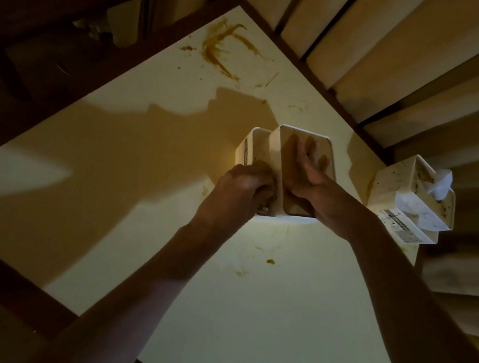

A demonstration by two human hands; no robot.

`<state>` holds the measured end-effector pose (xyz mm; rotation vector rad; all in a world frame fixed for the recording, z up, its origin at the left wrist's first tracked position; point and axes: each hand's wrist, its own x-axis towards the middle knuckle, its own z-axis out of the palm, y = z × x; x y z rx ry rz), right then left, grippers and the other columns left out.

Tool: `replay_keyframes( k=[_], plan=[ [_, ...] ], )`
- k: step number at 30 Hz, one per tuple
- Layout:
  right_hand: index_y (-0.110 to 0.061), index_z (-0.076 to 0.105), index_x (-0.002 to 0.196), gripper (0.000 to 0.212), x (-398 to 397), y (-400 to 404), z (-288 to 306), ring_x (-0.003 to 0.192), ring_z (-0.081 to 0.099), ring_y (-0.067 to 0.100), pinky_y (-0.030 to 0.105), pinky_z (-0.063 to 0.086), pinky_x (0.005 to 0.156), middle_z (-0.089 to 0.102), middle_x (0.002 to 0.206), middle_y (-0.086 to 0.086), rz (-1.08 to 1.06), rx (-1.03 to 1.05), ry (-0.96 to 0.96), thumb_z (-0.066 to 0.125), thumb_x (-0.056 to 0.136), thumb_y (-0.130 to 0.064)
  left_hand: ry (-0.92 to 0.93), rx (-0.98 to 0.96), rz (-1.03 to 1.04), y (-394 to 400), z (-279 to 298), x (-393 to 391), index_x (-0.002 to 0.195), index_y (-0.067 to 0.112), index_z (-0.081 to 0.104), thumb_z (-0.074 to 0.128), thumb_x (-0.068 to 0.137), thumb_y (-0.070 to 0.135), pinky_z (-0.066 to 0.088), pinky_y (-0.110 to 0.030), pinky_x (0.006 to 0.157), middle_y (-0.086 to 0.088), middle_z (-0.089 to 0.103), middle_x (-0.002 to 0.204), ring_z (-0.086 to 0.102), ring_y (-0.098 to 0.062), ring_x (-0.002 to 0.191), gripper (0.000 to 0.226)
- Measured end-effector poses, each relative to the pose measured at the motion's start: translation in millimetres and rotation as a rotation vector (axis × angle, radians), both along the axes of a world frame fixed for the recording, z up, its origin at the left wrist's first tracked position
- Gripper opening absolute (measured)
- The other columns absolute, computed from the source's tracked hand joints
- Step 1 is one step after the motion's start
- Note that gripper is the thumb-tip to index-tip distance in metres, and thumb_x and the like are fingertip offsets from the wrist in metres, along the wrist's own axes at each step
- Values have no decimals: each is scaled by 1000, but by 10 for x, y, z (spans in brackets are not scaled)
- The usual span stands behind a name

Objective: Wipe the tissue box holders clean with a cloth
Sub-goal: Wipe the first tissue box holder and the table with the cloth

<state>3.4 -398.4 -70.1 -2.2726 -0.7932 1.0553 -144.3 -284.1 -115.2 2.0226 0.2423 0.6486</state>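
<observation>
A white tissue box holder (pixel 271 145) is tipped up on the white table (pixel 272 326), its hollow side facing me. My right hand (pixel 307 176) reaches into the hollow with its fingers straight and spread against the inner wall. My left hand (pixel 240 190) is curled against the holder's left side, gripping what looks like a brownish cloth (pixel 260 166); dim light hides most of the cloth. A second white holder (pixel 393 185), speckled with dark stains and with a tissue (pixel 441 183) sticking out, stands at the table's right edge.
Brown smears (pixel 224 48) mark the table's far corner, and small brown spots (pixel 269 261) lie nearer me. A dark wooden frame (pixel 39 120) borders the table on the left. Pale slatted panels (pixel 404 66) rise behind and to the right.
</observation>
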Motion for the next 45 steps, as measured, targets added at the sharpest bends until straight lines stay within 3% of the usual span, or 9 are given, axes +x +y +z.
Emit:
replay_keyframes(
  k=[3,6,11,16,22,28,35,42,45],
  plan=[
    [-76,2,128,88,27,18,3,146,-14,23,61,9,115,-12,157,-19,10,-7,23,63,65,-68,14,83,-244,101,76,-121,83,9,72,62,86,9,31,6,80,-2,71,91,61,-7,83,10],
    [-70,9,134,81,50,-38,-9,145,-15,12,58,4,117,-12,156,-22,-57,25,9,62,84,-35,-60,-28,-297,183,140,-173,84,7,73,64,86,6,39,-1,80,-2,72,88,61,-4,83,9],
    [-82,17,118,82,-61,77,69,147,-9,21,58,13,116,-9,156,-20,-69,40,50,68,57,-60,-109,-419,-11,370,214,-361,93,13,74,64,89,12,51,-26,81,3,72,92,67,-14,87,10],
    [-61,9,140,85,-152,102,159,145,-17,19,53,4,118,-18,155,-18,-129,50,32,66,80,-45,10,-420,294,545,171,-525,90,19,74,66,85,13,51,-20,77,8,72,88,66,-5,81,11],
    [-43,-9,147,93,-291,159,262,144,-19,27,58,2,116,-18,158,-10,58,-226,-381,58,84,-55,234,-67,246,708,191,-631,78,4,73,66,80,-1,37,2,62,4,64,73,50,3,56,9],
    [-44,-3,148,101,-398,242,386,146,-11,29,56,10,116,-14,158,-8,254,-304,-417,70,80,-35,522,77,290,944,179,-580,84,9,71,58,87,9,52,-37,75,-9,68,88,64,-26,85,14],
    [-48,0,146,98,-706,93,481,143,-21,32,55,0,116,-19,158,-2,275,-306,-466,58,83,-1,728,358,322,912,425,-595,118,12,57,59,89,14,39,-36,93,-13,50,124,43,-28,115,29],
    [-25,15,151,84,-1042,-468,496,146,-4,35,56,14,114,-1,160,9,-219,-149,-512,67,86,-23,603,105,-49,734,688,-552,132,22,52,68,80,17,42,-39,102,-4,55,130,50,-23,119,54],
    [-20,29,148,70,-1114,-558,462,141,27,29,40,28,112,29,154,10,-349,-98,-460,64,89,-26,629,109,-78,597,821,-550,131,14,54,66,85,20,35,-28,92,-5,58,130,53,-22,118,48]
  ],
)
